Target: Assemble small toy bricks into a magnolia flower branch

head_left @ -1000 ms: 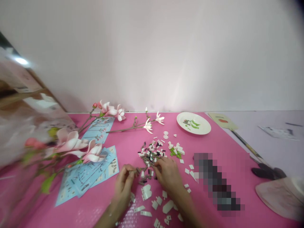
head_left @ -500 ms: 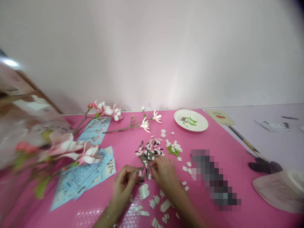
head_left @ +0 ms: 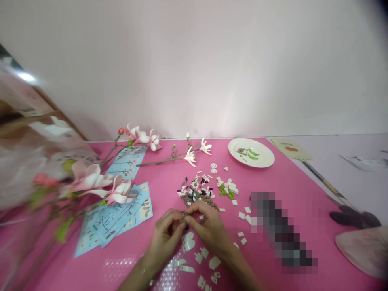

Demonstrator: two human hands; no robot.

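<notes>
Near the front of the pink table, my left hand point(head_left: 166, 232) and my right hand point(head_left: 207, 223) meet fingertip to fingertip. Between their pinched fingers is a small brown piece point(head_left: 183, 215), partly hidden. Just beyond them lies a pile of small brown, white and black pieces point(head_left: 197, 189). Green and white pieces point(head_left: 226, 189) form a smaller group to its right. Loose white pieces point(head_left: 214, 262) are scattered below and beside my right hand.
Pink flower stems point(head_left: 91, 180) and blue printed sheets point(head_left: 113, 218) lie at the left. A white-flowered branch point(head_left: 163, 161) is at the back, with a white plate point(head_left: 266, 155) to its right. A pixelated dark object point(head_left: 281, 230) lies on the right.
My right hand has moved left to meet my left hand, and their fingertips now come together at the brown piece. The whole view has shifted slightly.
</notes>
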